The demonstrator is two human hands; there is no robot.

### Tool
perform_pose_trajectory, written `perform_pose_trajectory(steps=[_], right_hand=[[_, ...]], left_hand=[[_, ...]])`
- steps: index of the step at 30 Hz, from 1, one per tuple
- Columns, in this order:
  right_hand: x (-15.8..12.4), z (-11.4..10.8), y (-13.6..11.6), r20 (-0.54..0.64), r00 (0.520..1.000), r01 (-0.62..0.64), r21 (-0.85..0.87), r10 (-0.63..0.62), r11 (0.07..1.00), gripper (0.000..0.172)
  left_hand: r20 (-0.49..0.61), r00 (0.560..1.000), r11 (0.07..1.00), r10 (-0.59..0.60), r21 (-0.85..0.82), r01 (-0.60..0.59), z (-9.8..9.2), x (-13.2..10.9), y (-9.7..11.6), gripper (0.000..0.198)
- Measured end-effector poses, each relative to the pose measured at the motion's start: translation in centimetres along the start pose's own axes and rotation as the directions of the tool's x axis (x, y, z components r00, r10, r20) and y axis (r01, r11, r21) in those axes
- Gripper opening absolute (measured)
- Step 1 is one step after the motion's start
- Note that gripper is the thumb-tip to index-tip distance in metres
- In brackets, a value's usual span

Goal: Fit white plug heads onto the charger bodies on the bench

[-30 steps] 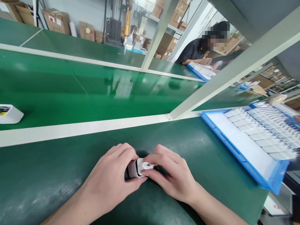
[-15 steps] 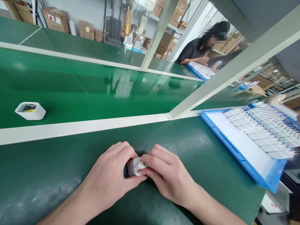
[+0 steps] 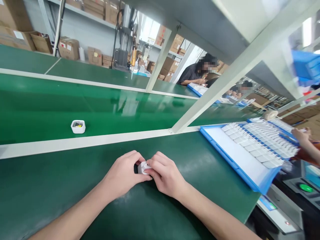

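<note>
Both hands meet at the near edge of the green worktop (image 3: 50, 186), about mid-width. Our left hand (image 3: 123, 175) is curled round a small white adapter body (image 3: 143, 167), with a dark part just showing at its left end. Our right hand (image 3: 165, 175) pinches the same piece from the other side, fingertips pressed on its top face. Both grips are closed on it. It sits low over the mat; we can't tell whether it touches.

Beyond the white rail (image 3: 87, 141) at the worktop's far edge, a small white housing (image 3: 78, 126) stands alone on the glossy green belt (image 3: 112, 106), left of our hands.

At the right edge of the worktop a blue tray (image 3: 226, 157) overhangs the corner, with rows of white parts (image 3: 260, 143) filling its far half. A co-worker's hand (image 3: 301, 136) reaches in at the tray's far right end. A green button (image 3: 306, 187) sits on the panel below the tray. More people are working at the far bench, behind the slanted frame post (image 3: 225, 83).
</note>
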State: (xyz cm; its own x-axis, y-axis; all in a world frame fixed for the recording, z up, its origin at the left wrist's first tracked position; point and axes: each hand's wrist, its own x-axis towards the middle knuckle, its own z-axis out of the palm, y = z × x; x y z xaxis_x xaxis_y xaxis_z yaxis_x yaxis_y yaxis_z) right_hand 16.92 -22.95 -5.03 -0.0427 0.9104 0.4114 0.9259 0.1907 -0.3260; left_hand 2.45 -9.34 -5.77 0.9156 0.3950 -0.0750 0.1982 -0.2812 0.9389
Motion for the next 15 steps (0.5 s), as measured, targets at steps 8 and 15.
perform_pose_trajectory(steps=[8, 15], right_hand=[[-3.7, -7.8, 3.9, -0.084, 0.935, -0.354, -0.234, 0.344, 0.905, 0.03], [-10.0, -22.2, 12.7, -0.63, 0.556, -0.831, -0.404, 0.542, 0.382, 0.045]], left_hand=[[0.006, 0.995, 0.993, 0.095, 0.066, -0.095, 0.0, -0.8, -0.7, 0.05], [0.006, 0.982, 0.969, 0.189, 0.163, -0.187, 0.0, -0.6, -0.2, 0.02]])
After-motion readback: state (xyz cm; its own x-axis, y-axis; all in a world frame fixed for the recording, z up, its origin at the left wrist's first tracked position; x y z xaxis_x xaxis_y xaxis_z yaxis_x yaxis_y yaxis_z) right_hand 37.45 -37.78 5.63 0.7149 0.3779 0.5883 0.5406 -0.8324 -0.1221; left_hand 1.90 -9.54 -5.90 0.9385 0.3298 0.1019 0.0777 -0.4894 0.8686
